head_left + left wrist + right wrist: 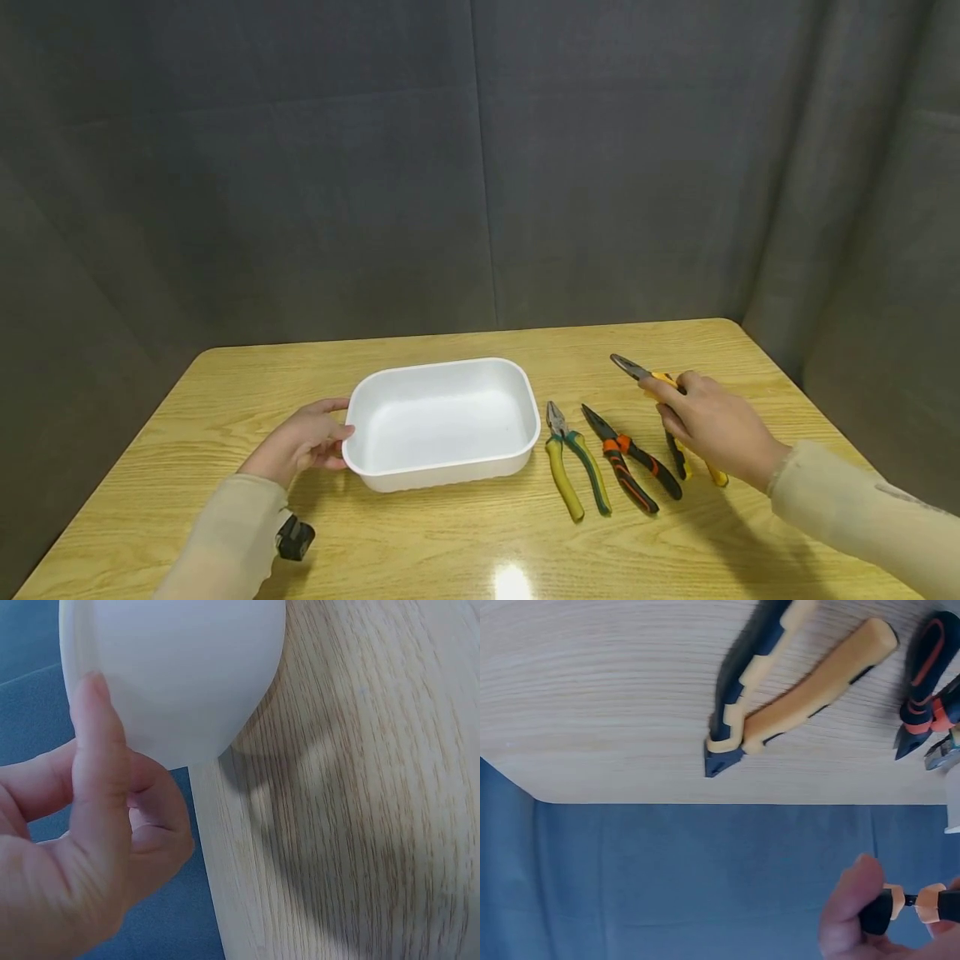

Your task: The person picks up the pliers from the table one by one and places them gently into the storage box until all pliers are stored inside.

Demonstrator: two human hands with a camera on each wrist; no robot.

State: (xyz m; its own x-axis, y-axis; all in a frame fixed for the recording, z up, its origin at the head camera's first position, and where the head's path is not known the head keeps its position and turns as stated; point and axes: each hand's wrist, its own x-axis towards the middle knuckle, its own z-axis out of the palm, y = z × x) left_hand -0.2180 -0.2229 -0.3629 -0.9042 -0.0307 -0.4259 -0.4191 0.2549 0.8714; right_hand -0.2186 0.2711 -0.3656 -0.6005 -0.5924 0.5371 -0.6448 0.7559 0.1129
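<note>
My left hand (pixel 307 437) grips the left end of a white plastic tray (pixel 442 477), thumb on its rim. In the left wrist view the thumb lies along the tray's end wall (pixel 172 682) with the fingers curled beside it. Over on the right, my right hand (pixel 716 423) holds long-nose pliers (pixel 628 367) with yellow-and-black handles, their jaws pointing to the far left. In the right wrist view these pliers (pixel 928 904) show partly at the lower right corner. Beneath that hand, another pair of yellow-and-black pliers (pixel 802 694) lies on the table, partly hidden in the head view.
Right of the tray lie yellow-and-green combination pliers (pixel 566 458), then long-nose pliers with black-and-orange handles (pixel 630 462). All rest on a wooden table (pixel 420 550). A dark grey curtain (pixel 337 208) hangs behind its far edge.
</note>
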